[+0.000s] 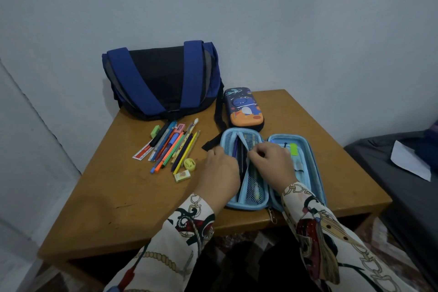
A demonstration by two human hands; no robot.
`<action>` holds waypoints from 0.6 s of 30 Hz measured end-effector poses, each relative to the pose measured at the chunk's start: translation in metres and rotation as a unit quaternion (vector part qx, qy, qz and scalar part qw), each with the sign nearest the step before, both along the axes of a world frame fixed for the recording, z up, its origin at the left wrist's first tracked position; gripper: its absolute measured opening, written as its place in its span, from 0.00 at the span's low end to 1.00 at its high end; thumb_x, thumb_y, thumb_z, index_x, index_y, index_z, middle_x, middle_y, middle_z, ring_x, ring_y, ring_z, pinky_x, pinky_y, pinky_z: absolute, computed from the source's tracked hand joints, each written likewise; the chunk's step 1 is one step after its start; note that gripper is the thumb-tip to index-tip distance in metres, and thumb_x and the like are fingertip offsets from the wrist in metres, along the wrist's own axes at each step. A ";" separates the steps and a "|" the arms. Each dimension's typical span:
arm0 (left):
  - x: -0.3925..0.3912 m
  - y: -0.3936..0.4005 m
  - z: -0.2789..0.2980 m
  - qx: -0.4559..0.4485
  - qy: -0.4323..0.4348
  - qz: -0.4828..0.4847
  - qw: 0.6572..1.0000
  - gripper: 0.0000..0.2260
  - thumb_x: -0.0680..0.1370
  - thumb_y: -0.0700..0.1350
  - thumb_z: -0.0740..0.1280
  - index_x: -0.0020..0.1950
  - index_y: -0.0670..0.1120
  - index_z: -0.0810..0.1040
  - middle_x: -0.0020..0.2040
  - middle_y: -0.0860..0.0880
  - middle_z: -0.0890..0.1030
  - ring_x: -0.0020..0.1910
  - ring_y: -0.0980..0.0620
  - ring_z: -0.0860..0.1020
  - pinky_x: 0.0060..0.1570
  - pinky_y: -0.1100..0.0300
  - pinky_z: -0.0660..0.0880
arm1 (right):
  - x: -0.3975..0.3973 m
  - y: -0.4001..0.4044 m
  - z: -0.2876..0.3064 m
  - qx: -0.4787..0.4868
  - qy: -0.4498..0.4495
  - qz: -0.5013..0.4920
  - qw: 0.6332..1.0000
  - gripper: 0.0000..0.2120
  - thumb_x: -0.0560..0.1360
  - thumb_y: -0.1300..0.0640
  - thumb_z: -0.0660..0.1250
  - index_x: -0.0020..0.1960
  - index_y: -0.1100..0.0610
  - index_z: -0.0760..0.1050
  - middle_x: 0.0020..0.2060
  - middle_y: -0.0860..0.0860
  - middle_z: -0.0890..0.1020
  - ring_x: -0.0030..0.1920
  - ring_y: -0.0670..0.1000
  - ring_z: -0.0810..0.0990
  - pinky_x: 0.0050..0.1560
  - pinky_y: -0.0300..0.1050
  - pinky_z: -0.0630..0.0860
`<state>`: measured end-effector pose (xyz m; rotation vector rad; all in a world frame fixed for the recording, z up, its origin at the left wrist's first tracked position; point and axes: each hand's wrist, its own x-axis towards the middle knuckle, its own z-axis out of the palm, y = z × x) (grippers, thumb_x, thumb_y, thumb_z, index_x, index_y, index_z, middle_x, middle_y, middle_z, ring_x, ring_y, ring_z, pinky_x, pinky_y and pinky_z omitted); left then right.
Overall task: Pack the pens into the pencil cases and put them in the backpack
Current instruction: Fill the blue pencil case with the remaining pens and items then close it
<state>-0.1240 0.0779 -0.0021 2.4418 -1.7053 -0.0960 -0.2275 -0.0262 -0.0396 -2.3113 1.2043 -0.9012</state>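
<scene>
An open pencil case (272, 168) with a light-blue lining lies flat near the front edge of the tabletop (123, 201) — dark pens sit in its left half beside a mesh pocket. A closed dinosaur-print pencil case (244, 109) lies just behind it, beside the blue-and-black backpack (163, 80) at the wall. Loose pens and pencils (173, 147) lie in a fanned row to the left — in front of the backpack.

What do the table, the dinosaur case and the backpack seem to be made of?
Table: looks like wood or wood veneer, smooth tan surface with small dark marks. Dinosaur case: seems a moulded hard shell, slightly glossy, with raised printed artwork. Backpack: woven fabric, matte blue and black, slumping softly.
</scene>
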 end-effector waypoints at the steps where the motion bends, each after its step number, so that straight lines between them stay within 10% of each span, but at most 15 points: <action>1: 0.002 -0.002 0.001 0.008 0.004 0.003 1.000 0.03 0.79 0.39 0.61 0.46 0.45 0.72 0.60 0.42 0.68 0.60 0.44 0.67 0.58 0.53 0.69 | 0.000 0.000 0.000 0.000 0.001 0.001 1.000 0.15 0.77 0.55 0.64 0.32 0.56 0.73 0.33 0.50 0.79 0.38 0.51 0.75 0.48 0.46 0.58; 18: 0.021 -0.040 -0.020 -0.103 0.044 0.073 0.991 0.07 0.80 0.45 0.63 0.44 0.44 0.75 0.54 0.44 0.71 0.51 0.44 0.75 0.51 0.49 0.75 | 0.000 0.002 0.003 0.020 0.001 0.002 1.000 0.15 0.76 0.54 0.64 0.31 0.53 0.71 0.32 0.49 0.77 0.39 0.51 0.75 0.48 0.46 0.57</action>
